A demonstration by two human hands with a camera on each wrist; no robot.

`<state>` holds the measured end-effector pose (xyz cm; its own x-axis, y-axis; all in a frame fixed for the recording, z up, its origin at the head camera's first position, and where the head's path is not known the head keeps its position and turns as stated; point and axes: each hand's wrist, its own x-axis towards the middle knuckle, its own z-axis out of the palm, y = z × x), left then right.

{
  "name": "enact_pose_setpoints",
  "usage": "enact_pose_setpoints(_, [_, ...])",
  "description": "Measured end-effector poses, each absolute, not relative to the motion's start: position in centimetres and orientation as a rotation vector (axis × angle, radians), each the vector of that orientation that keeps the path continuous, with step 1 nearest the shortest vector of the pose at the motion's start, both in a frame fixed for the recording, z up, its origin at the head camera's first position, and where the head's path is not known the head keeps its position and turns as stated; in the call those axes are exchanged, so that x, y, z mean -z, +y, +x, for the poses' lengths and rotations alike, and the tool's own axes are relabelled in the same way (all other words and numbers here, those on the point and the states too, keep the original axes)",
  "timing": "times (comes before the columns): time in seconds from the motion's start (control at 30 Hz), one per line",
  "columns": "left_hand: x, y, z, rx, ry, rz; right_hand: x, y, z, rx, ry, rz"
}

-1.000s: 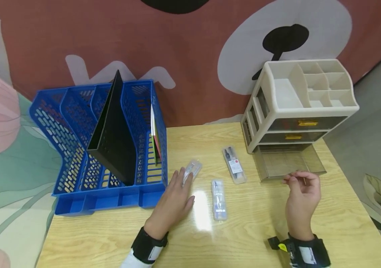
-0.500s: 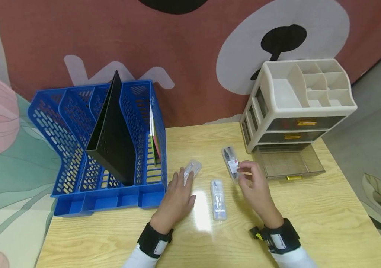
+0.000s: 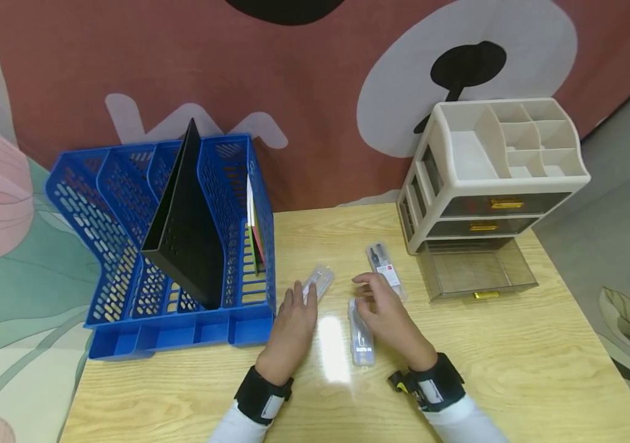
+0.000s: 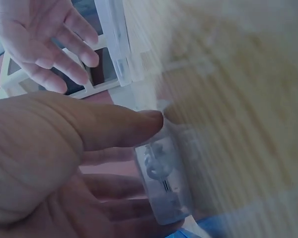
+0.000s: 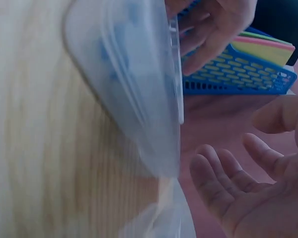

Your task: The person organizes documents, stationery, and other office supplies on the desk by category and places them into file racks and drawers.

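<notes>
My left hand [image 3: 293,332] rests its nearly straight fingers on a small clear plastic case [image 3: 319,280] on the table. In the left wrist view that clear case [image 4: 164,183] has something small inside, too blurred to name. My right hand [image 3: 389,317] is over the table with loosely bent fingers and holds nothing. Below and beside it lies a second translucent case with bluish contents [image 3: 362,344], large in the right wrist view [image 5: 134,84]. A third clear case with dark pen-like tools and a white label [image 3: 387,274] lies behind the right hand, partly covered by it.
A blue file rack [image 3: 182,329] holding a black folder [image 3: 193,246] and thin coloured booklets [image 3: 256,227] stands at the left. At the right is a white desktop organizer [image 3: 520,183]; its clear bottom drawer [image 3: 478,274] is pulled out. A patterned cloth hangs behind the wooden table [image 3: 514,369].
My right hand has moved left from the drawer's front, past the labelled case, to the bluish case. My left hand stays on the clear case, its thumb now closer in.
</notes>
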<state>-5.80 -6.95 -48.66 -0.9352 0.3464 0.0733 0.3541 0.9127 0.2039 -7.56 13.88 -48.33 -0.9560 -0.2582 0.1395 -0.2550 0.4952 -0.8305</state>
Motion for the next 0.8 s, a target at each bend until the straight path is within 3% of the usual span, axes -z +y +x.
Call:
enact_pose_setpoints(0.47, [47.8,-6.0,-5.1,0.434,-2.904,-0.507,48.7,12.0,-6.3,1.534,2.687,-0.332])
enact_pose_setpoints(0.8, [46.3,-4.8,-4.6,0.597,-2.745,-0.535,47.9,11.8,-5.6,2.030,2.084,-0.157])
